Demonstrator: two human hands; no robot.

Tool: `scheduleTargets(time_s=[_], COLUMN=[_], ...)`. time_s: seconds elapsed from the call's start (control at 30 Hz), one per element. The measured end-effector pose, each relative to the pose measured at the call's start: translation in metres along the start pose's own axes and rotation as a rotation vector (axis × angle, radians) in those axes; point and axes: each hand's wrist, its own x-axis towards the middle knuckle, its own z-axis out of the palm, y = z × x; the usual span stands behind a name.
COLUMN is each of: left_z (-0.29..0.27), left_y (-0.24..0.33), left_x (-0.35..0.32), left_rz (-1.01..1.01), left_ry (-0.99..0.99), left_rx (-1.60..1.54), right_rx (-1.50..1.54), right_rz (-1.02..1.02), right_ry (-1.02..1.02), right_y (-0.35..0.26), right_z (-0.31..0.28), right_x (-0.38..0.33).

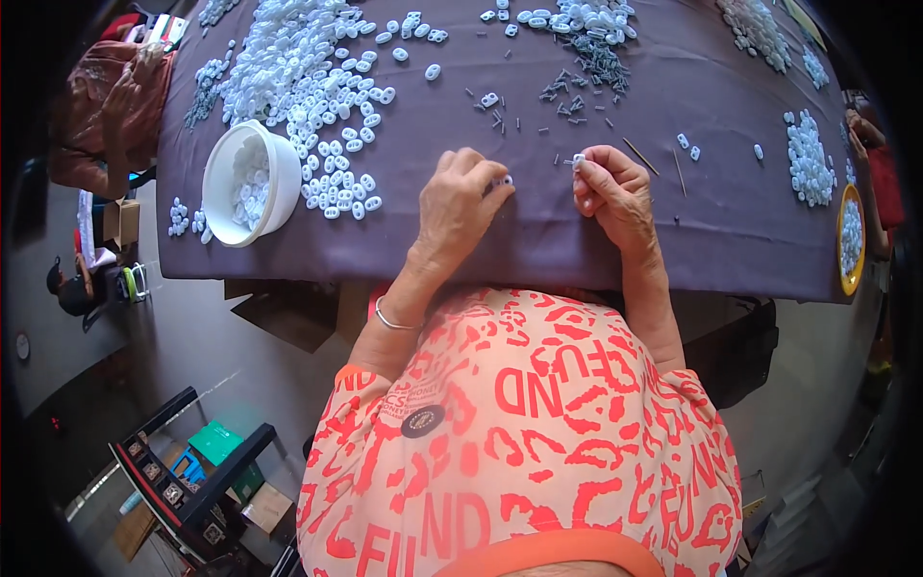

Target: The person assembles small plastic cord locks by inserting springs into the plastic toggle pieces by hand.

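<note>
My left hand (456,200) hovers low over the dark tablecloth, its thumb and forefinger closed on a small white oval plastic piece (506,181), mostly hidden by the fingers. To its right, my right hand (615,195) pinches another white plastic piece (579,160) between thumb and fingertips. A small grey pin (566,162) shows right beside that piece; I cannot tell whether it is in it or lies on the cloth. Beyond both hands is a loose heap of short grey metal pins (598,65). A single white two-hole piece (489,99) lies near scattered pins.
A white tub (286,183) of white pieces stands tilted at left, against a large spread heap (288,67). Two thin rods (641,156) lie right of my right hand. At far right are a pile (810,163) and an orange-rimmed bowl (845,279). Other people sit at both sides.
</note>
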Motion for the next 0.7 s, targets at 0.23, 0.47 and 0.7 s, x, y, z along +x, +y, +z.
scheduleTargets(time_s=[0.23,0.47,0.7], left_z=[0.001,-0.020,-0.033], left_y=[0.009,0.012,0.018], left_x=[-0.016,-0.027,-0.030], left_rz=[-0.292,-0.968,-1.029], left_ry=[0.020,-0.125,-0.147], left_rx=[-0.490,-1.538,-1.666], right_rx=[0.016,0.053,-0.167], right_rz=[0.004,0.012,0.175], right_ry=[0.002,0.002,0.008], right_y=[-0.002,-0.004,-0.031], right_z=[-0.001,0.001,0.051], right_x=[0.002,0.003,-0.018])
